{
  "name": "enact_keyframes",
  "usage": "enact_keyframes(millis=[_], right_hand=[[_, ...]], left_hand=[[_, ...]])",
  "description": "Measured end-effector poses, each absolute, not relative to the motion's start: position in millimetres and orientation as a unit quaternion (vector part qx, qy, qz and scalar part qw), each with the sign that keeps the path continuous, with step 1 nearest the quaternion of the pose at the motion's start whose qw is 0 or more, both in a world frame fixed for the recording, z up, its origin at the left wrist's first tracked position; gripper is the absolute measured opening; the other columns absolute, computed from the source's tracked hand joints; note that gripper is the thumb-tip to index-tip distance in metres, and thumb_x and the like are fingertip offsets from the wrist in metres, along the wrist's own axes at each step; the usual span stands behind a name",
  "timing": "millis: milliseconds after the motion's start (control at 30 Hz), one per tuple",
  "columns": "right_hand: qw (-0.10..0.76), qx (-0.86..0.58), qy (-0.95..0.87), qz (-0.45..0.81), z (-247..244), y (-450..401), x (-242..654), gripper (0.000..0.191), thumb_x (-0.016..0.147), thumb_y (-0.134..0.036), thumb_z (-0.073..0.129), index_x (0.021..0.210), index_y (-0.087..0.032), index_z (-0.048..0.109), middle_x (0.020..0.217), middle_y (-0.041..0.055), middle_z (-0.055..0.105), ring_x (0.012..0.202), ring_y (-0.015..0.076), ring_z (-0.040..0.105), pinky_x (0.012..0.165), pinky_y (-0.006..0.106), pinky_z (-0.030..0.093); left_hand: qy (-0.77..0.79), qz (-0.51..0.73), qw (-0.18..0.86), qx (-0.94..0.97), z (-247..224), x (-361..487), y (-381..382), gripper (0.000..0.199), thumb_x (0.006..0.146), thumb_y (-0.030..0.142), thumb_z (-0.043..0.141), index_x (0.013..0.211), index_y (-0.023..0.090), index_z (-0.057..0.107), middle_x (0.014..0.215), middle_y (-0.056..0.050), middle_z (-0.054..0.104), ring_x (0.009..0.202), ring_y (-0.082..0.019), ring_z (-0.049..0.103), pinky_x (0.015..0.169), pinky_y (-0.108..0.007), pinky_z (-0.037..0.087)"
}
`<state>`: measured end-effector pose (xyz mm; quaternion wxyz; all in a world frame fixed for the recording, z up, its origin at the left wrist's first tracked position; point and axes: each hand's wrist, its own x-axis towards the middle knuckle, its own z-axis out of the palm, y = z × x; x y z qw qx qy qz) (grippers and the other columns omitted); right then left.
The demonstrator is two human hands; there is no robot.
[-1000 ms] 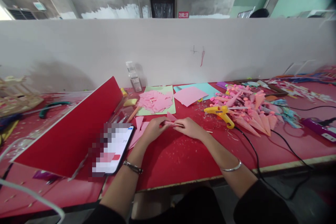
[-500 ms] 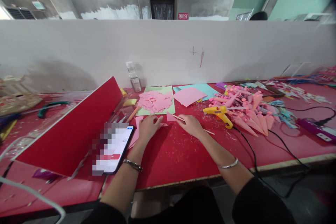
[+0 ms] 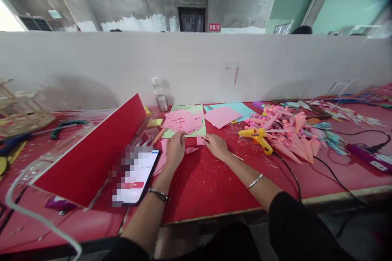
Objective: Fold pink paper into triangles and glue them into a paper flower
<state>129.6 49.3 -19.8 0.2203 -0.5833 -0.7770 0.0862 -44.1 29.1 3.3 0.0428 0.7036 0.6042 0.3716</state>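
Note:
My right hand (image 3: 216,147) is closed on a thin wooden stick (image 3: 237,156), which runs out below the palm. A small pink paper piece (image 3: 200,140) is at the stick's far end, by my right fingertips. To its left, my left hand (image 3: 176,147) has its fingers curled together near the edge of a green sheet (image 3: 200,130); what they hold, if anything, is hidden. A small pink paper scrap (image 3: 192,150) lies on the red tabletop (image 3: 208,187) between the hands. Pink paper (image 3: 161,164) shows partly under my left wrist. Cut pink pieces (image 3: 183,121) are heaped on the green sheet.
A yellow glue gun (image 3: 257,136) lies at right beside piled pink paper cones (image 3: 294,138), its black cord crossing the table edge. A phone (image 3: 137,179) and a slanted red board (image 3: 94,159) stand at left. A clear bottle (image 3: 161,97) is by the white partition (image 3: 190,65).
My left fingers have drawn together and moved up slightly, leaving the pink scrap on the table in plain sight. My right hand has shifted a little left with the stick. The view has tilted slightly.

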Motion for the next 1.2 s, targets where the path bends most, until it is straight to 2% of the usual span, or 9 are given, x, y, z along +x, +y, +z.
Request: enact_keyframes(millis=[133,267,400,500,600,667,800,900,1200], right_hand=[[0.258,-0.566,-0.777,0.099,-17.0,52.1,135.1,0.013,0.082,-0.025,0.044,0.086,-0.019,0.055,0.085,0.0054,0.057,0.076,0.0158,0.054,0.061,0.023,0.034],[0.302,-0.535,-0.781,0.112,-5.9,50.0,137.0,0.014,0.083,-0.025,0.041,0.087,-0.019,0.053,0.086,0.0039,0.055,0.079,0.0137,0.052,0.066,0.022,0.036],[0.377,-0.418,-0.809,0.168,5.3,40.5,130.1,0.012,0.082,-0.023,0.042,0.084,-0.018,0.053,0.081,0.0013,0.056,0.076,0.012,0.051,0.067,0.021,0.037],[0.413,-0.36,-0.811,0.206,8.3,34.4,126.3,0.012,0.082,-0.022,0.042,0.083,-0.018,0.053,0.079,0.0011,0.056,0.073,0.0121,0.051,0.064,0.021,0.037],[0.434,-0.385,-0.792,0.192,9.0,32.6,128.5,0.016,0.084,-0.025,0.04,0.092,-0.017,0.052,0.086,0.0032,0.057,0.077,0.0126,0.052,0.064,0.021,0.038],[0.418,-0.409,-0.798,0.148,10.4,32.3,131.9,0.022,0.086,-0.027,0.036,0.098,-0.017,0.052,0.089,0.0046,0.057,0.081,0.0135,0.052,0.067,0.022,0.037],[0.293,-0.419,-0.859,0.029,16.0,29.9,135.0,0.029,0.089,-0.027,0.031,0.103,-0.019,0.055,0.089,0.0061,0.056,0.082,0.0149,0.051,0.072,0.025,0.034],[0.229,-0.425,-0.875,-0.035,19.0,26.9,132.0,0.032,0.089,-0.029,0.031,0.11,-0.018,0.052,0.09,0.0081,0.055,0.082,0.0162,0.05,0.072,0.028,0.031],[0.203,-0.412,-0.884,-0.091,16.8,26.6,130.3,0.029,0.089,-0.029,0.031,0.105,-0.017,0.053,0.09,0.0064,0.053,0.077,0.015,0.049,0.068,0.027,0.03]], left_hand=[[0.573,0.407,0.053,0.71,4.8,-41.9,28.3,0.023,0.082,0.018,0.033,0.094,0.016,0.052,0.089,-0.006,0.061,0.081,-0.016,0.055,0.075,-0.029,0.038],[0.559,0.404,0.067,0.721,4.3,-39.5,27.3,0.022,0.081,0.029,0.039,0.09,0.017,0.055,0.081,-0.005,0.06,0.075,-0.017,0.053,0.072,-0.03,0.038],[0.554,0.361,0.122,0.74,3.7,-34.6,25.4,0.025,0.075,0.04,0.046,0.071,0.018,0.055,0.071,-0.002,0.058,0.074,-0.019,0.05,0.071,-0.03,0.035],[0.523,0.384,0.199,0.735,3.4,-32.5,25.6,0.027,0.077,0.038,0.043,0.062,0.017,0.05,0.063,0.0,0.052,0.066,-0.015,0.048,0.064,-0.026,0.034],[0.522,0.405,0.224,0.716,2.9,-34.1,28.3,0.028,0.078,0.035,0.039,0.058,0.017,0.046,0.056,0.003,0.047,0.058,-0.012,0.044,0.058,-0.023,0.033],[0.531,0.418,0.236,0.698,2.3,-36.4,30.6,0.029,0.078,0.035,0.037,0.056,0.018,0.043,0.053,0.004,0.044,0.055,-0.012,0.042,0.056,-0.023,0.032],[0.531,0.433,0.271,0.676,1.6,-39.6,33.7,0.03,0.078,0.036,0.036,0.056,0.017,0.044,0.052,0.004,0.045,0.055,-0.012,0.043,0.055,-0.022,0.033],[0.523,0.439,0.295,0.668,1.3,-38.9,33.7,0.029,0.077,0.035,0.038,0.056,0.017,0.046,0.053,0.003,0.047,0.055,-0.012,0.044,0.057,-0.023,0.035],[0.519,0.473,0.353,0.618,-2.1,-36.0,31.6,0.031,0.079,0.037,0.035,0.065,0.015,0.053,0.059,0.0,0.055,0.056,-0.012,0.049,0.057,-0.024,0.04]])
